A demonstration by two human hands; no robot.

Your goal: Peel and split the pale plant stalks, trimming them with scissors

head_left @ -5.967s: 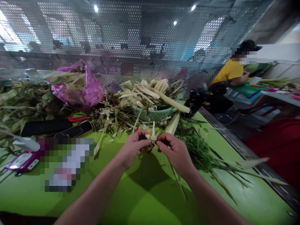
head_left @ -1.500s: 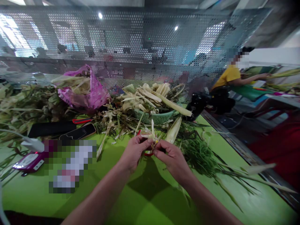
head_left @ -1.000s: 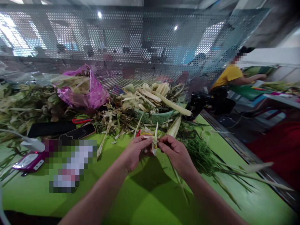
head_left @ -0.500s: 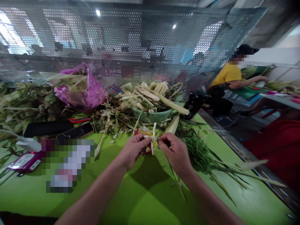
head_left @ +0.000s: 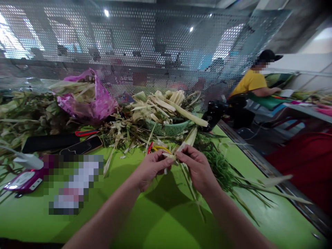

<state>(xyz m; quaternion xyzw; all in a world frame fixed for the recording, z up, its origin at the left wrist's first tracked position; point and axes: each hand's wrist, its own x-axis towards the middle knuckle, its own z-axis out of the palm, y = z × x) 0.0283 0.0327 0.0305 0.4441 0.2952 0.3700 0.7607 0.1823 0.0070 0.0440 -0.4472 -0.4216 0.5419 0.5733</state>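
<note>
My left hand (head_left: 153, 167) is closed, pinching a pale strip of corn husk (head_left: 169, 156) between thumb and fingers. Close beside it my right hand (head_left: 195, 166) is closed too, its thumb and fingertip pinched on the same pale husk. Both hands are held just above the green table, fingertips nearly touching. Behind my left fingers lies a tool with red and yellow handles (head_left: 156, 148); its working end is hidden. Beyond my right hand lies a wider piece of dried husk (head_left: 191, 137). A heap of thin green strands (head_left: 220, 167) lies to its right.
A green basket (head_left: 167, 128) piled with dry husks stands behind my hands. A pink plastic bag (head_left: 103, 100) of husks, a phone (head_left: 81, 147), a red-edged cutter (head_left: 86, 132) and a purple power strip (head_left: 24, 178) are leftward. A co-worker in yellow (head_left: 250, 83) sits right.
My hands have drawn together at the fingertips. The husk strip that stood upright is now folded down and mostly covered by my fingers. The co-worker's arm has come down and back.
</note>
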